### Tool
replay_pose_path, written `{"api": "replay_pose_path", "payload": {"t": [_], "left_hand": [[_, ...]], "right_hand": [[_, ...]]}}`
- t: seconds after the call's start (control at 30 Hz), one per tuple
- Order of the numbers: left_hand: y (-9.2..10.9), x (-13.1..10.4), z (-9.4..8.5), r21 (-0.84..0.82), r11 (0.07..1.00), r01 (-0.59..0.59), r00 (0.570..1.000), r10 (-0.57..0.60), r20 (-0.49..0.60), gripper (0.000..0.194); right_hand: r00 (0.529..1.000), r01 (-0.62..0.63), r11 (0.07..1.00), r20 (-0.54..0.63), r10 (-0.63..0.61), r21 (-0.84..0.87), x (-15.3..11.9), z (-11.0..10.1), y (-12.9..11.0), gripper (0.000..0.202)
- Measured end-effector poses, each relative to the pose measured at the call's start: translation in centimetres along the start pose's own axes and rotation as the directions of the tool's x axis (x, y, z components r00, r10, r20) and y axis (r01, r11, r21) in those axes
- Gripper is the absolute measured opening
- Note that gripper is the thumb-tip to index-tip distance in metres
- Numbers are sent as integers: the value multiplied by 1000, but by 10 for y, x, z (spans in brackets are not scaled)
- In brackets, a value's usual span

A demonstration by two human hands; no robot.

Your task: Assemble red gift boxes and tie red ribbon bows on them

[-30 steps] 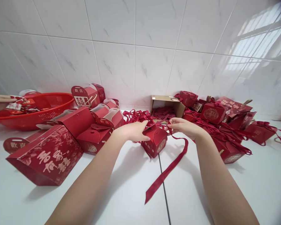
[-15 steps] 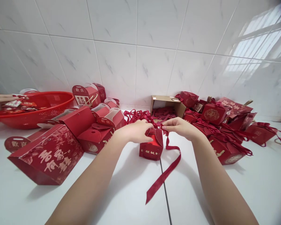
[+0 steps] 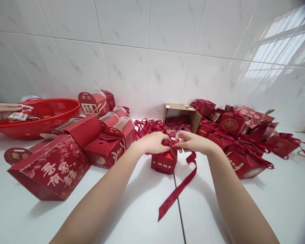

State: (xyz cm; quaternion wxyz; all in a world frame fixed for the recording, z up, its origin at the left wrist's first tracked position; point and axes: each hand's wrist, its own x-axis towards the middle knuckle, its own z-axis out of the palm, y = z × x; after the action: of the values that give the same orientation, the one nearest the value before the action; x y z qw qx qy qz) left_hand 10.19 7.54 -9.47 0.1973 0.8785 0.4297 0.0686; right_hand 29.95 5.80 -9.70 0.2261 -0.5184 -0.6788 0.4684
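A small red box with gold characters stands on the white table, its top flap raised. My left hand is closed at the left side of that flap, thumb and fingers pinching its edge. On the other side, my right hand pinches the dark red ribbon at the flap. The ribbon trails from beneath my right hand and curves down over the table towards me. Part of the flap and the ribbon's upper end are hidden by my fingers.
Several red boxes stand at the left, beside a red basket with another person's hand over it. Behind my hands lie loose ribbons and an open cardboard box. Ribboned red boxes are piled at the right.
Both hands have closed in around the box's top flap, which now stands up between them. My right hand has drawn the ribbon up to it. The other person's hand now holds a white-and-red item.
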Motion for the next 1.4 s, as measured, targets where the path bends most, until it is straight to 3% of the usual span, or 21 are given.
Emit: {"api": "replay_pose_path", "payload": {"t": [0.3, 0.53, 0.7, 0.9, 1.0, 1.13, 1.27, 1.4], "left_hand": [[4, 3, 0, -134, 990, -45, 997, 35, -73, 26], [2, 6, 7, -134, 991, 9, 990, -28, -141, 13], [5, 2, 3, -131, 991, -28, 978, 0, -210, 11], [17, -8, -5, -128, 988, -91, 950, 48, -308, 14], [24, -13, -9, -151, 981, -121, 922, 55, -384, 14], [30, -18, -14, -238, 947, -215, 852, 63, -520, 12], [31, -21, -18, -212, 948, -236, 817, 76, -571, 11], [34, -24, -20, -228, 940, -253, 794, 68, -604, 12]], "right_hand": [[999, 34, 999, -12, -34, -34, 7, 4, 3, 18], [998, 59, 997, -4, -59, -39, 13, 6, 8, 19], [995, 68, 993, -71, -74, -95, 14, 1, 12, 23], [960, 216, 970, -158, -231, -108, 9, 0, 3, 29], [944, 280, 959, -166, -284, -50, 7, 1, -1, 27], [919, 370, 923, -188, -346, 105, 4, 1, -6, 25], [887, 455, 856, -210, -410, 248, -5, 3, -13, 24], [885, 460, 845, -220, -411, 272, -12, 6, -20, 26]]}}
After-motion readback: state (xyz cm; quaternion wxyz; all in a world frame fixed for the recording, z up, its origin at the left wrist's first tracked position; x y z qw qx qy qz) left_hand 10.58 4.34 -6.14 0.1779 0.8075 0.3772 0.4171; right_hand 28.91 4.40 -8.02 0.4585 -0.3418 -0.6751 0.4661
